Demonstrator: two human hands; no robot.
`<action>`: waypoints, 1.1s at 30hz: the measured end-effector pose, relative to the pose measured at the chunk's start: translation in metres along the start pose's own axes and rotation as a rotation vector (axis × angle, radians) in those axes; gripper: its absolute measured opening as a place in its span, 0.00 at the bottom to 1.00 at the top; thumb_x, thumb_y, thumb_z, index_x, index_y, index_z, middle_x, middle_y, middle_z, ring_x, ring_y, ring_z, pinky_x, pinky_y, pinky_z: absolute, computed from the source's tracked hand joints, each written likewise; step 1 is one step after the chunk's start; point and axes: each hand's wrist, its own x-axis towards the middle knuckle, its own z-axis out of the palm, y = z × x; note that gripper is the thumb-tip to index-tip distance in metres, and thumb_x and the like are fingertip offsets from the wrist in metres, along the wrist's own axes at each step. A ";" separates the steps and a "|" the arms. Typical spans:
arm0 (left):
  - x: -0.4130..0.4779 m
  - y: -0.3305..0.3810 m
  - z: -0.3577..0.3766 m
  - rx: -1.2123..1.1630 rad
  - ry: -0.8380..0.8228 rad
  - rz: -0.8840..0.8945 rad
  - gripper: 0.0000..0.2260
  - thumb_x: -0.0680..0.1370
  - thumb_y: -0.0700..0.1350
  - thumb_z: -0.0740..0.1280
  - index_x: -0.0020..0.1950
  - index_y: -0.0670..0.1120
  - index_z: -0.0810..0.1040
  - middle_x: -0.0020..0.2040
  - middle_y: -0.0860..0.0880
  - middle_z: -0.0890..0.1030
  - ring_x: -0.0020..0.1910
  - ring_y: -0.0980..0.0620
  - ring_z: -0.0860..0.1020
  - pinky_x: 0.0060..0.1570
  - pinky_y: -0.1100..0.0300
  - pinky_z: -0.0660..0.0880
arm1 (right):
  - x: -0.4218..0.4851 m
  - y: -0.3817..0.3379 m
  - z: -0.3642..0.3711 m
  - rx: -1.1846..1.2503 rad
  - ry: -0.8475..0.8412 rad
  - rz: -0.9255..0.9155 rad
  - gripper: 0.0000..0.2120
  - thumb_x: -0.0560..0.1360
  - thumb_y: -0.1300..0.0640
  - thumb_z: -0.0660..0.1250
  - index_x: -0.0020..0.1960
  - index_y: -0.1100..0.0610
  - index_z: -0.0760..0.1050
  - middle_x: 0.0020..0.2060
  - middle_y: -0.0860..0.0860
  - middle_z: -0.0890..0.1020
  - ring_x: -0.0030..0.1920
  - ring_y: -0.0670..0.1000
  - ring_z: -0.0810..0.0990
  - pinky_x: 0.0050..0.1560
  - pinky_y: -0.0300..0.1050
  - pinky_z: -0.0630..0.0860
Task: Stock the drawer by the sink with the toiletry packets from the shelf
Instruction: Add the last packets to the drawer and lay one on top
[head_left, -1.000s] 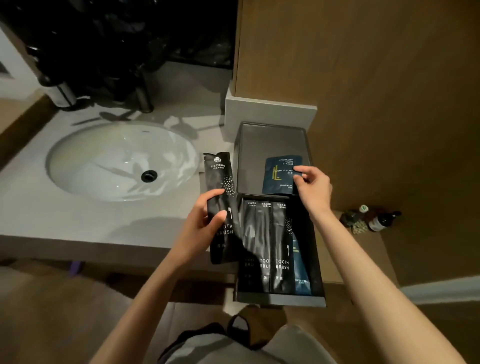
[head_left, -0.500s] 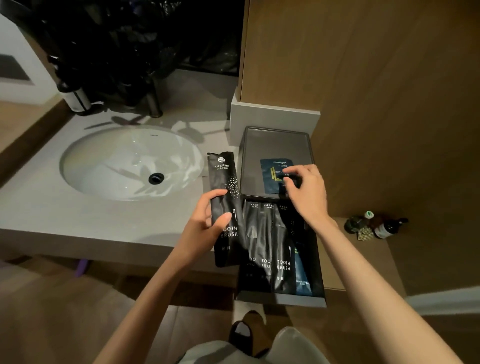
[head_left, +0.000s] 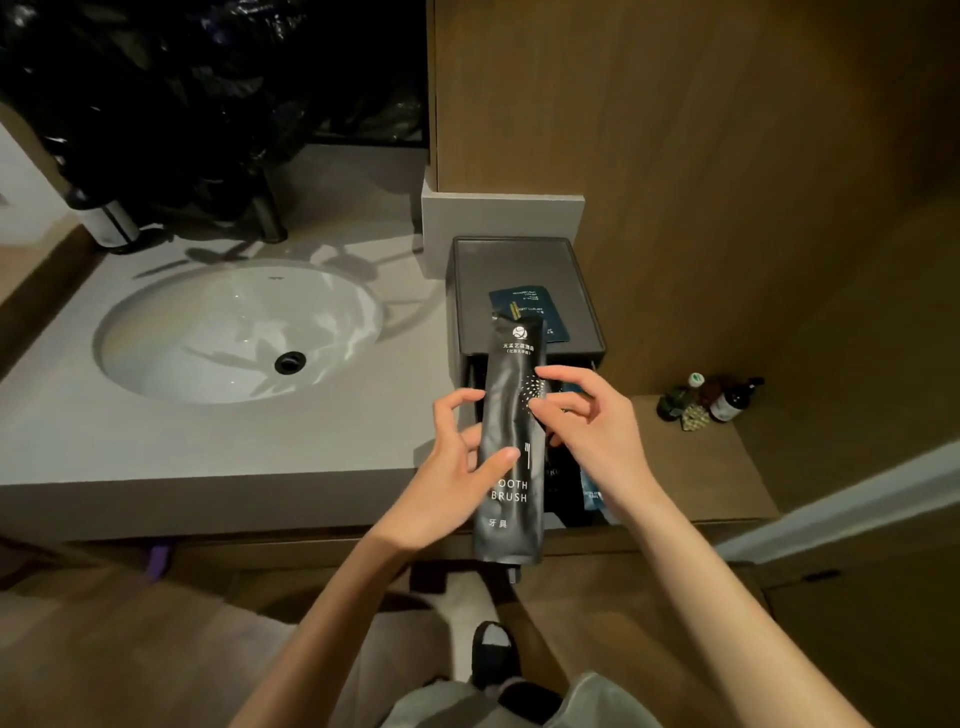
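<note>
We hold the black toothbrush packet (head_left: 511, 447) over the open drawer (head_left: 527, 270): left hand (head_left: 457, 467) grip pinches its edge, right hand (head_left: 587, 421) loose, fingertips touching. Best to lay it flat w/ the other packets, label up.

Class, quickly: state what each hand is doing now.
Left hand: holding the toothbrush packet.
Right hand: open, fingertips at the packet, not gripping.
</note>
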 end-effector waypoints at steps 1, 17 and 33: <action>-0.001 -0.001 0.003 -0.011 0.027 -0.024 0.24 0.79 0.44 0.64 0.69 0.54 0.55 0.50 0.48 0.83 0.42 0.49 0.79 0.48 0.54 0.77 | -0.003 0.002 -0.002 0.004 0.017 0.011 0.13 0.73 0.61 0.72 0.55 0.51 0.79 0.32 0.47 0.83 0.33 0.42 0.79 0.35 0.36 0.76; 0.057 -0.018 0.048 -0.130 0.291 -0.458 0.19 0.75 0.35 0.70 0.65 0.41 0.74 0.44 0.47 0.82 0.33 0.56 0.82 0.29 0.64 0.78 | -0.002 0.051 -0.083 -0.590 0.060 0.048 0.16 0.77 0.58 0.67 0.64 0.52 0.76 0.61 0.49 0.79 0.60 0.48 0.76 0.61 0.43 0.72; 0.124 -0.045 0.086 0.285 0.445 -0.400 0.17 0.76 0.39 0.70 0.64 0.44 0.76 0.53 0.43 0.83 0.20 0.64 0.74 0.27 0.74 0.72 | 0.022 0.065 -0.096 -0.492 -0.138 0.144 0.25 0.72 0.66 0.70 0.68 0.55 0.74 0.61 0.54 0.81 0.45 0.42 0.82 0.60 0.39 0.75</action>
